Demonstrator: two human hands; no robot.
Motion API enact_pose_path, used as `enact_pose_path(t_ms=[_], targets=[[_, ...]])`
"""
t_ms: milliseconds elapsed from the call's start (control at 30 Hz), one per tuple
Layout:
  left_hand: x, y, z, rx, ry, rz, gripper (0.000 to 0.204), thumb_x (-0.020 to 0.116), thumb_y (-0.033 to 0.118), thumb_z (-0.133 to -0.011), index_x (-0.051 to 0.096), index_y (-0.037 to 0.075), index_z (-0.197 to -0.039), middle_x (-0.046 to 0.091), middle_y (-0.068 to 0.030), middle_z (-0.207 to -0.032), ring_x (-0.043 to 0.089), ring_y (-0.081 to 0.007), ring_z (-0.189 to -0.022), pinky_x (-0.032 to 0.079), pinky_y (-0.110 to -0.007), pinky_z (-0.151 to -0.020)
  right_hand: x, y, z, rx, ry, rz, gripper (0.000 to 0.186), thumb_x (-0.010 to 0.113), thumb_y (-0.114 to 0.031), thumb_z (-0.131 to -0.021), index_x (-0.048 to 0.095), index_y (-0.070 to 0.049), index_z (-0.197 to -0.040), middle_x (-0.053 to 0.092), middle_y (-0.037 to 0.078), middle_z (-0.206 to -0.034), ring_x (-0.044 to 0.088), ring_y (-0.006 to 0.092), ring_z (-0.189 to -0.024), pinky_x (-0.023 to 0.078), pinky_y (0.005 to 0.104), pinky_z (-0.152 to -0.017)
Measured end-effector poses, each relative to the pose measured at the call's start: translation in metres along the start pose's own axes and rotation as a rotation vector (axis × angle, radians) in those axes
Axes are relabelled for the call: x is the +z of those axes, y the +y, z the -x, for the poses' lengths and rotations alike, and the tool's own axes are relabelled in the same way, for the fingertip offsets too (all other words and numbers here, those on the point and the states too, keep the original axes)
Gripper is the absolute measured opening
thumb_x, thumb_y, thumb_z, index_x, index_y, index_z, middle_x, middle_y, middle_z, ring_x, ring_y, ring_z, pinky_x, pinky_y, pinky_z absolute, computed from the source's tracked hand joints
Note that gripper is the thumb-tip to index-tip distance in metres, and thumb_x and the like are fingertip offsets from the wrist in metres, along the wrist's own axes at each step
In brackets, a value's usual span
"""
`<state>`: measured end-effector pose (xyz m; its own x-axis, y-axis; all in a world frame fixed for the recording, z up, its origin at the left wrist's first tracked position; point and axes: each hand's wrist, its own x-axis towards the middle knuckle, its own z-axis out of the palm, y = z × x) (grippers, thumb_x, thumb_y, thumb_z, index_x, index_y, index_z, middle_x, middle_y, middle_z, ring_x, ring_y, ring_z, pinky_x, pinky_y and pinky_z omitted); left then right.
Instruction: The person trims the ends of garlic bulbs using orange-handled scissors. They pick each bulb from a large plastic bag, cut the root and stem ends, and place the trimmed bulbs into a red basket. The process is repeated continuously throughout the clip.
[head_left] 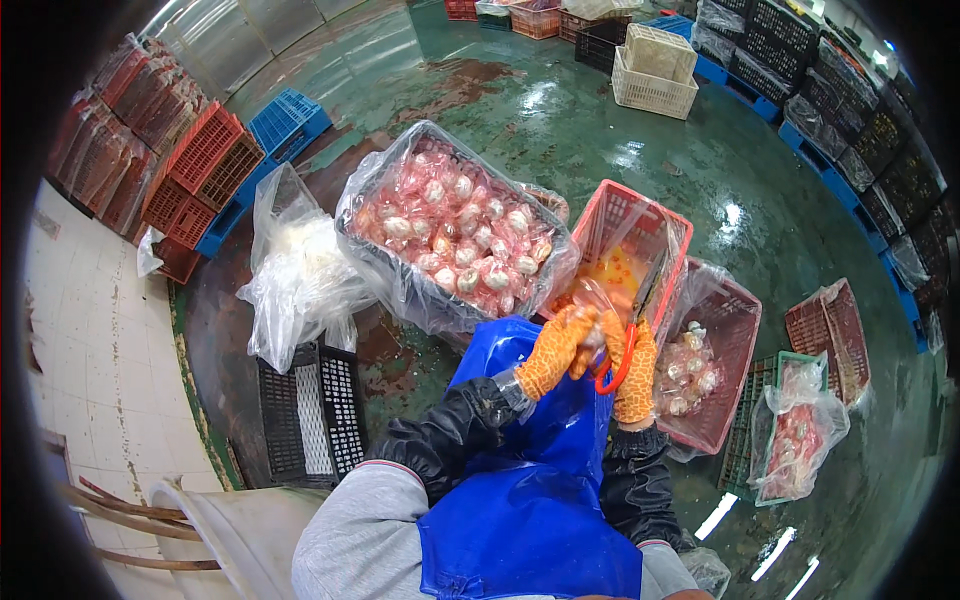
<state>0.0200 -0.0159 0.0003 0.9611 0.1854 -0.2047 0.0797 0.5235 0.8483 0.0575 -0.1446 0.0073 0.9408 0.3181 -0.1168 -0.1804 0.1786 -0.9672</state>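
Observation:
Both my hands wear orange patterned gloves and meet just above my blue apron (510,530). With fingers closed, my left hand (553,350) pinches a clear plastic bag (597,298). My right hand (636,375) holds scissors (628,350) with orange-red handles, their blades pointing up and away. Beyond the hands, a red crate (650,212) has orange-yellow pieces inside. To its left stands a large plastic-lined crate (360,190) full of pale round things in pinkish clear wrapping. Several similar wrapped things lie in a dark pink crate (735,345) beside my right hand.
White plastic sheeting (305,270) lies at left, above a black crate (340,400). At right sit a green crate (770,400) and a reddish crate (845,335). Stacked crates (190,170) line the left; black stacks (850,110) line the right. The green floor (560,130) looks wet.

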Motion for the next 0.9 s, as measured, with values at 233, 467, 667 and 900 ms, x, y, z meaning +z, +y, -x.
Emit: enact_pose_path(t_ms=[233, 467, 667, 900], targets=[[-0.018, 0.027, -0.028, 0.164, 0.351, 0.042, 0.048, 0.039, 0.048, -0.097, 0.055, 0.007, -0.077, 0.049, -0.0045, -0.05, 0.044, -0.0144, -0.036, 0.033, -0.026, -0.033, -0.013, 0.011, 0.017, -0.161, -0.132, 0.633, 0.057, 0.066, -0.025, -0.088, 0.043, 0.001, -0.133, 0.057, 0.009, -0.104, 0.055, 0.0152, -0.091, 0.045, 0.0284, -0.086], [-0.008, 0.026, -0.026, 0.206, 0.344, 0.075, 0.048, 0.042, 0.05, -0.096, 0.054, 0.009, -0.077, 0.049, -0.0026, -0.05, 0.045, -0.0133, -0.039, 0.035, -0.026, -0.036, 0.013, -0.018, 0.028, -0.065, -0.217, 0.695, 0.062, 0.076, -0.029, -0.077, 0.051, 0.002, -0.124, 0.061, 0.016, -0.106, 0.058, 0.0246, -0.096, 0.046, 0.0343, -0.085], [0.006, 0.012, -0.016, 0.15, 0.336, 0.028, 0.029, 0.055, 0.036, -0.094, 0.049, 0.009, -0.102, 0.053, -0.0013, -0.059, 0.048, -0.0086, -0.044, 0.037, -0.023, -0.038, 0.012, -0.005, 0.023, -0.162, -0.167, 0.513, 0.057, 0.075, -0.026, -0.079, 0.052, 0.001, -0.123, 0.061, 0.011, -0.097, 0.057, 0.0196, -0.088, 0.046, 0.0322, -0.078], [-0.003, 0.007, -0.016, 0.249, 0.181, 0.013, 0.024, 0.056, 0.024, -0.095, 0.049, 0.009, -0.113, 0.059, -0.0017, -0.079, 0.055, -0.0069, -0.061, 0.045, -0.022, -0.048, 0.011, -0.039, 0.029, 0.067, -0.279, 0.596, 0.052, 0.066, -0.029, -0.087, 0.05, 0.0, -0.128, 0.062, 0.009, -0.105, 0.057, 0.0178, -0.095, 0.046, 0.0315, -0.084]])
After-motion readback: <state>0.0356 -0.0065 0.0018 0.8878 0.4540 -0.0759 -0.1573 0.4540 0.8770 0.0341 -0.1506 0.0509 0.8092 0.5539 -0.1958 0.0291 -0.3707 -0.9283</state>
